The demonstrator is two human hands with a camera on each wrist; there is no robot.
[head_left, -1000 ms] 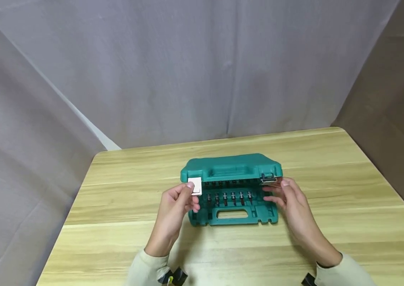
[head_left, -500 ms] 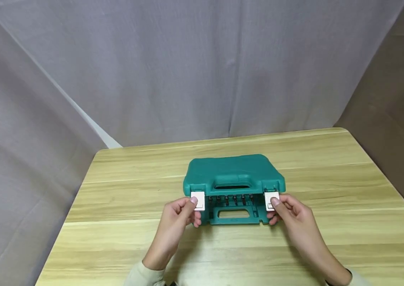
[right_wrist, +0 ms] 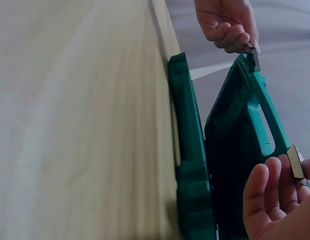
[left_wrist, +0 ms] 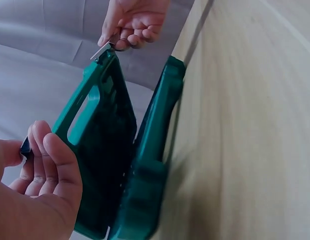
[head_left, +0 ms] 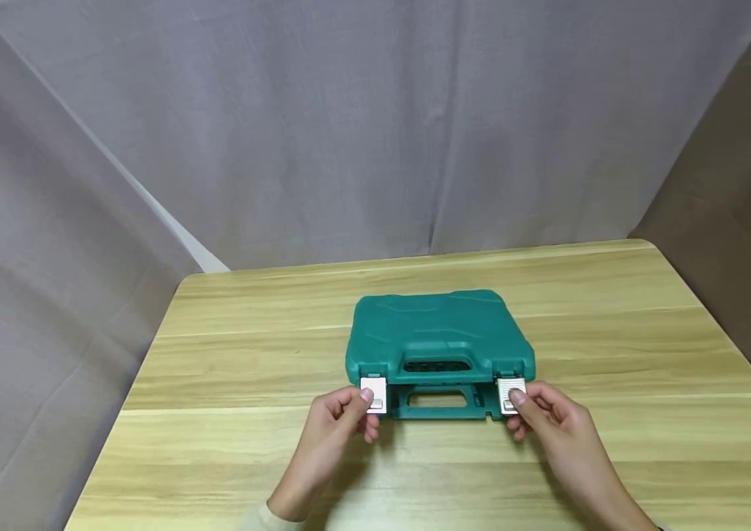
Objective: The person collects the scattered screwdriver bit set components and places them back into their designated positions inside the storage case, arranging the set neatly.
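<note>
My left hand (head_left: 338, 417) pinches the shiny left latch (head_left: 373, 393) with thumb and curled fingers. My right hand (head_left: 548, 417) pinches the right latch (head_left: 511, 394) the same way. I think I hold both so the lid comes down straight. The green tool case (head_left: 438, 335) sits in the middle of the frame, its lid not quite shut. It rests on a light wood table (head_left: 229, 442). A gray curtain (head_left: 349, 125) fills the top.

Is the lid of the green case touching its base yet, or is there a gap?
Apart. The left wrist view shows a dark wedge-shaped gap between lid and base.
</note>
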